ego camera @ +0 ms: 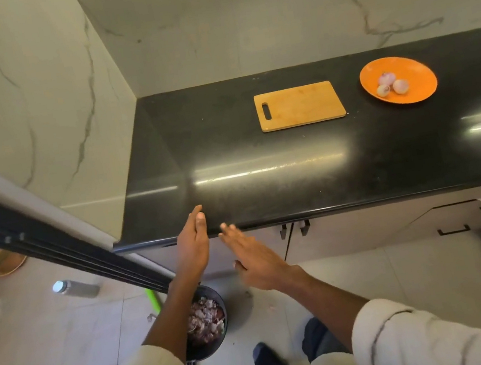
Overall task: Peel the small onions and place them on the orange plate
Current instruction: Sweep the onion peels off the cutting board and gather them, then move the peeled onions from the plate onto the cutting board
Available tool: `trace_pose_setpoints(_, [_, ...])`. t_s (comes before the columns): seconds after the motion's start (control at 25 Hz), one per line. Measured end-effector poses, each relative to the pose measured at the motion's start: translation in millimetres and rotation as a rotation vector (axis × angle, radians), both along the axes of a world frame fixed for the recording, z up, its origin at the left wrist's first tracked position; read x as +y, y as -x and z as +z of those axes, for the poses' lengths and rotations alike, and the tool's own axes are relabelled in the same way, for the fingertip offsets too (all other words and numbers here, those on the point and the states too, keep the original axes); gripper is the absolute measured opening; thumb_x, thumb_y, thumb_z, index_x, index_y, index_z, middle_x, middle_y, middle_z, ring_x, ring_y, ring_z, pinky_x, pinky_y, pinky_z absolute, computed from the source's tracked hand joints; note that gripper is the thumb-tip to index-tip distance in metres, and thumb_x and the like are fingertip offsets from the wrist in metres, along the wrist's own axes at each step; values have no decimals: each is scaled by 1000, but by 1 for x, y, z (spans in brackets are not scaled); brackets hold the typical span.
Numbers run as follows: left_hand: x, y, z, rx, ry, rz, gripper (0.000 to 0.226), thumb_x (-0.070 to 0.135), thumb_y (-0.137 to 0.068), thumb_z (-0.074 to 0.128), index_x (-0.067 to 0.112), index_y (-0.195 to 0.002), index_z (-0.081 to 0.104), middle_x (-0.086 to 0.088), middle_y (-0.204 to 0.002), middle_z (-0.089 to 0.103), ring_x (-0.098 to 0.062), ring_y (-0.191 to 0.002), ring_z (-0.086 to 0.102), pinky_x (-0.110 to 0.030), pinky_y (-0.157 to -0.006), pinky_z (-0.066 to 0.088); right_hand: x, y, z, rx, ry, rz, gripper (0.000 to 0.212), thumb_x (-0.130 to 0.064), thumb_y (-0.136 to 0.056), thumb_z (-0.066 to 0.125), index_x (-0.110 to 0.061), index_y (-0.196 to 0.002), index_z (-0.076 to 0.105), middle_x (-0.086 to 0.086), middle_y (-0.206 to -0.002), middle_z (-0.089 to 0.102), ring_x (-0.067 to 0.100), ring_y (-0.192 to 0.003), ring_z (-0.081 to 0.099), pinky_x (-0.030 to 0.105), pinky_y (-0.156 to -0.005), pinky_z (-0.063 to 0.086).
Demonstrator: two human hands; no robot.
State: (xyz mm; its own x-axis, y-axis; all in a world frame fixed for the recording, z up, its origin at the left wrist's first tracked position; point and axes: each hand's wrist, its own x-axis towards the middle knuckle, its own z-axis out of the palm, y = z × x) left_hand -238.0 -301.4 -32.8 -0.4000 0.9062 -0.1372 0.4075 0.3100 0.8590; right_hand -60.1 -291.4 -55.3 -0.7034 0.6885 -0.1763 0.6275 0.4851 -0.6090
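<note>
An orange plate (410, 61) lies on the black counter at the far right, and three peeled small onions (392, 83) sit on it. Both of my hands hang in front of the counter's near edge, above the floor. My left hand (193, 247) is open with straight fingers, its fingertips at the counter's edge. Just right of it my right hand (253, 258) is flat and open. Neither hand holds anything. Under my left forearm a dark bin (217, 297) on the floor holds onion skins (205, 320).
A wooden cutting board (299, 105) lies on the black counter (263, 172) left of the plate. Marble walls close off the back and left. Cabinet doors with handles (294, 229) sit below the counter. A metal bottle (75, 288) lies on the floor at the left.
</note>
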Motion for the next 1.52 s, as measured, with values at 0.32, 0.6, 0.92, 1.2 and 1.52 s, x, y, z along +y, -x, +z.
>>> trace_pose_setpoints(0.32, [48, -68, 9, 165, -108, -138, 30, 3, -108, 54, 4, -131, 72, -7, -146, 65, -23, -141, 58, -24, -117, 38, 47, -73, 40, 342, -141, -722, 10, -16, -95, 70, -25, -95, 76, -9, -91, 73, 11, -83, 67, 37, -77, 57])
trace_pose_setpoints(0.6, [118, -159, 32, 231, -128, -183, 33, 11, -108, 55, 20, -138, 68, 1, -130, 75, -9, -111, 72, -30, -99, 59, 135, -139, 77, 356, -115, -835, 24, -15, -104, 59, -21, -123, 74, -4, -115, 76, 11, -102, 69, 25, -88, 56])
trace_pose_setpoints(0.92, [212, -249, 36, 246, -123, -108, 37, 37, -111, 55, 22, -144, 63, 3, -143, 67, -13, -133, 61, -37, -112, 52, 230, -233, 70, 242, -113, -769, 36, -14, -103, 60, -19, -139, 61, -1, -145, 59, 18, -133, 56, 34, -109, 49])
trace_pose_setpoints(1.2, [258, -275, 15, 452, 45, -218, 56, 44, -111, 51, 20, -160, 44, -5, -172, 35, -26, -162, 27, -51, -128, 33, 291, -262, 66, 32, -64, -514, 63, -27, -107, 55, -22, -164, 27, -1, -175, 17, 22, -160, 20, 48, -124, 35])
trace_pose_setpoints(1.52, [310, -234, 7, 466, 228, -247, 61, 32, -115, 39, 13, -169, 20, -11, -180, 9, -32, -166, 13, -53, -131, 25, 353, -215, 52, -210, 42, -336, 69, -52, -110, 35, -25, -168, 10, -6, -177, -4, 26, -163, 0, 62, -124, 17])
